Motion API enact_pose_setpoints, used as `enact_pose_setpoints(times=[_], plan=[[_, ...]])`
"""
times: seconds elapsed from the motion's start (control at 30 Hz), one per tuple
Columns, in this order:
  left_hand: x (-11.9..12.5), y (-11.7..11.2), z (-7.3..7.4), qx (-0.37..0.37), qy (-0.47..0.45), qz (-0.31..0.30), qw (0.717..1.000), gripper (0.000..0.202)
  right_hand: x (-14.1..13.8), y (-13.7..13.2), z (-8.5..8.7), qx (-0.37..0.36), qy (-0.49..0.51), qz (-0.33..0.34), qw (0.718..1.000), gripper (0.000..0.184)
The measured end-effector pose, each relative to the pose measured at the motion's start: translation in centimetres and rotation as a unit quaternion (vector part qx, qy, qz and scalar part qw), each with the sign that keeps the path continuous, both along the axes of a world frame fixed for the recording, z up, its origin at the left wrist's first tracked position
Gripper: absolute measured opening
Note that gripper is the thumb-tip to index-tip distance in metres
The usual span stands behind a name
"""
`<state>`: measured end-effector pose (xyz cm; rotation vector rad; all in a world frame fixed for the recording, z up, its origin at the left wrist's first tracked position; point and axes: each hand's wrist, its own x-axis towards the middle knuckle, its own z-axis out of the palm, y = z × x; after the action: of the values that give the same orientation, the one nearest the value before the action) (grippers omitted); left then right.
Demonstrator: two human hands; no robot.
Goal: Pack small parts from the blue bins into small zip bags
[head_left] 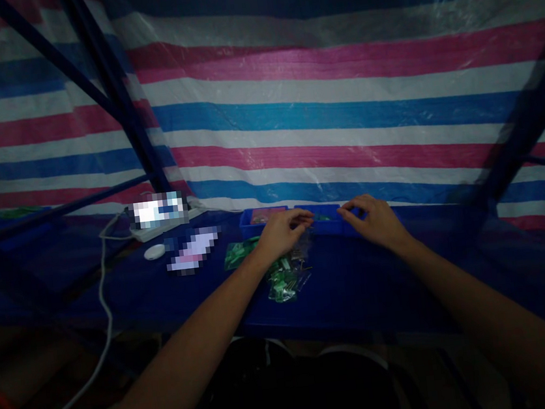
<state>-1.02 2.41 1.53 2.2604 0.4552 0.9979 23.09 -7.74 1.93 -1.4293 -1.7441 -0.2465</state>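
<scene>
My left hand is held over the front of the blue bins, thumb and fingers drawn together. Whatever is between its fingertips is too dark and small to name. Just below it lies a clear plastic bag. To the right, my right hand has its thumb and forefinger nearly meeting at the edge of a blue bin with small green pieces in it. Nothing can be made out in that pinch. Small clear bags with green parts lie on the table nearer to me, and more green packets are left of them.
Another blue bin holds something reddish. On the left of the blue table are a blurred-out phone-like thing, a white round lid and a power strip with a white cable. Blue metal posts frame a striped sheet.
</scene>
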Motion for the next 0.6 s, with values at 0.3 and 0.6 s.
enact_pose_setpoints(times=[0.3, 0.6], plan=[[0.8, -1.7, 0.7, -0.023, -0.07, -0.014, 0.997, 0.025, -2.1, 0.2, -0.8, -0.12, 0.17, 0.156, 0.966, 0.032], [1.0, -2.0, 0.4, -0.038, -0.078, -0.017, 0.996, 0.031, -2.3, 1.0, -1.6, -0.189, 0.299, 0.222, 0.909, 0.039]])
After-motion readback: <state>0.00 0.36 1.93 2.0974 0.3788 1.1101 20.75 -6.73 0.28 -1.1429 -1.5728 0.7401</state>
